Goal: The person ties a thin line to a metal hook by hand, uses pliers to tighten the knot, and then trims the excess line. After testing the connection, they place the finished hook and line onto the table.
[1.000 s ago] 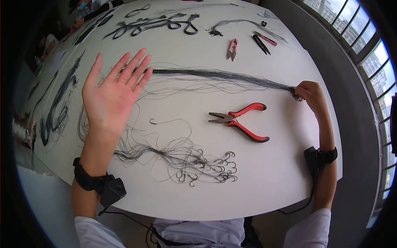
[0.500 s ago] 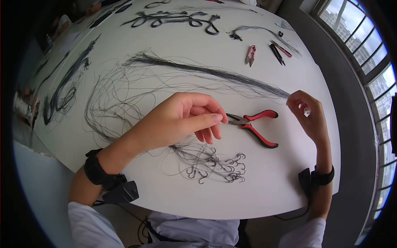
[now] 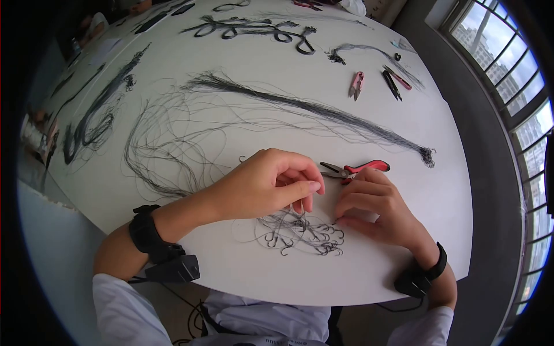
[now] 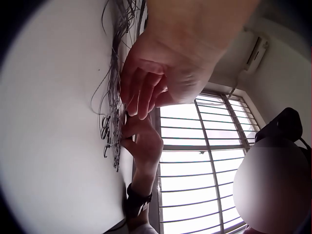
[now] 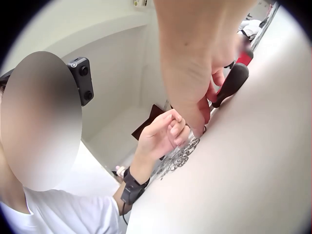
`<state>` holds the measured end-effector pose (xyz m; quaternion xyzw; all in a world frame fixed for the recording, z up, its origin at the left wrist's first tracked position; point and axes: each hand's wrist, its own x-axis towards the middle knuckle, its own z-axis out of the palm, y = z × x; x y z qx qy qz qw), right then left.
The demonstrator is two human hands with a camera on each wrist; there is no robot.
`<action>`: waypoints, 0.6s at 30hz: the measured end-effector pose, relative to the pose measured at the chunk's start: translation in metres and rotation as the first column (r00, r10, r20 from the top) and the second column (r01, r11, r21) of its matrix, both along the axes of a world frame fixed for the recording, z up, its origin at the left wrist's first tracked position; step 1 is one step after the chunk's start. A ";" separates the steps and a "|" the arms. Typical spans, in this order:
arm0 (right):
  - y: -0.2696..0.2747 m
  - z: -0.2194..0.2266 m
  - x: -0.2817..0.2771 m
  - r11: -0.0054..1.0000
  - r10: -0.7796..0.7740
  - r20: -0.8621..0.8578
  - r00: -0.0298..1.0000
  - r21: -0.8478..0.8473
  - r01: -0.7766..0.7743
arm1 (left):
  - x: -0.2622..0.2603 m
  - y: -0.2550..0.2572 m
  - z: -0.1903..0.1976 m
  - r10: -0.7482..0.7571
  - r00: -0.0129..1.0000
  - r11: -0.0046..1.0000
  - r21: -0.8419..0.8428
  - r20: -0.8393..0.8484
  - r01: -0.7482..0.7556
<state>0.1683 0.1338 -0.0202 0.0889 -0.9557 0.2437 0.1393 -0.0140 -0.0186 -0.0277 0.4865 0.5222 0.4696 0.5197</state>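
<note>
A bunch of snelled fishhooks (image 3: 311, 233), black hooks on tangled fine dark line, lies on the white table before me. My right hand (image 3: 378, 207) is low at the bunch's right edge, thumb and fingertips pinching one hook there. The left hand (image 3: 283, 181) hovers over the line end of the bunch, fingers loosely bent and holding nothing; it hides part of the lines. Just behind the right hand lie red-handled pliers (image 3: 346, 171), partly covered by it. In the right wrist view a plier handle (image 5: 233, 84) shows close beside the right fingers.
A long bundle of dark lines (image 3: 323, 111) stretches across the table behind the hands, its hook end (image 3: 427, 155) at right. Pink thread snips (image 3: 357, 85) and black snips (image 3: 391, 86) lie farther back. Coiled line bundles (image 3: 248, 30) are at the far side.
My right hand has let go of the long bundle's hook end and come left and nearer to the hook bunch. The left hand has swung from the bundle's far end to above the bunch.
</note>
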 end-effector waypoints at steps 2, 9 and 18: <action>0.001 -0.001 0.002 1.000 0.000 -0.002 1.000 -0.017 0.000 | 0.003 -0.001 0.000 -0.004 1.000 1.000 0.011 -0.004 0.004; 0.000 -0.002 0.004 0.994 -0.070 -0.005 0.998 -0.086 0.069 | 0.006 -0.002 0.000 0.002 1.000 0.997 0.073 -0.018 -0.001; 0.004 -0.005 0.004 0.989 -0.039 -0.012 0.999 -0.144 0.037 | 0.003 -0.001 -0.001 0.074 0.995 0.986 0.154 -0.067 -0.063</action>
